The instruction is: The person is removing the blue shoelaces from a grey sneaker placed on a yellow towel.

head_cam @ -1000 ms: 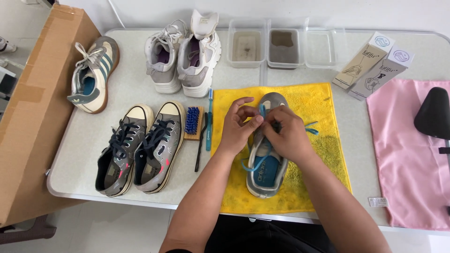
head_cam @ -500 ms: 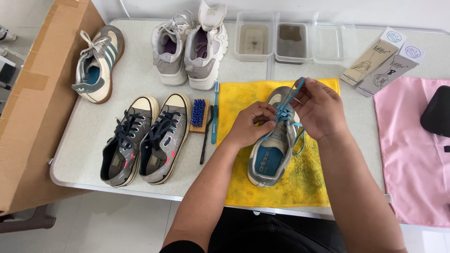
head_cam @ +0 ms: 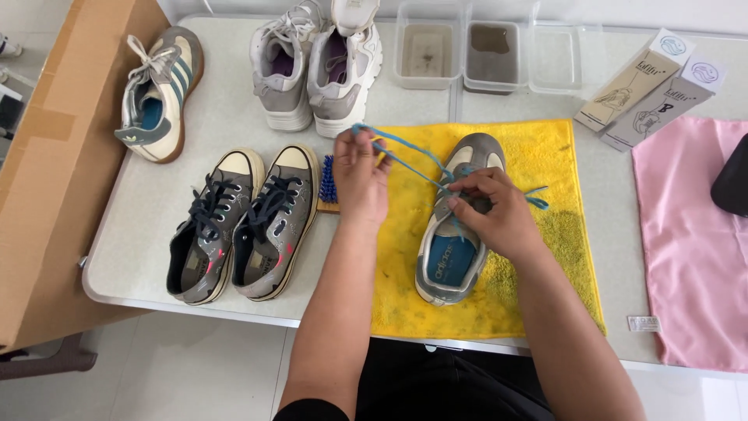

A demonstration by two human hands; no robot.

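One blue lace (head_cam: pixel 405 160) is being pinched and drawn toward ten o'clock by the left hand (head_cam: pixel 360 175), while the grey shoe (head_cam: pixel 456 222), lying on the yellow towel (head_cam: pixel 545 156), is being steadied by the right hand (head_cam: pixel 491 210), its fingers pressed at the eyelets.

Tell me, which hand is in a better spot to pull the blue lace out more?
Probably the left hand: it already pinches the blue lace, lifted clear of the grey shoe. The right hand rests on the shoe's eyelets.

Bare forearms and hands (head_cam: pixel 499 214), black clothing below.
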